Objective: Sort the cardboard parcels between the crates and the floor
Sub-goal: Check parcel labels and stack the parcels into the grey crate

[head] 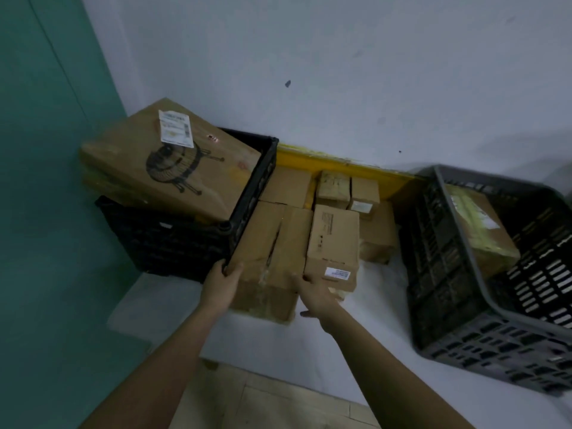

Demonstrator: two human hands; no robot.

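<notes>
Cardboard parcels lay on the floor between two crates, and the nearest, a big worn box, was the one both hands met. Left hand gripped its near-left corner, fingers curled over the edge, beside the black crate. Right hand pressed its near-right side, fingers extended, just under a labelled box that sat right of the big box. Beyond the big box, small boxes stood against the wall. Left of it, a large printed carton tilted out of the black crate; well right, the grey crate held a taped parcel.
</notes>
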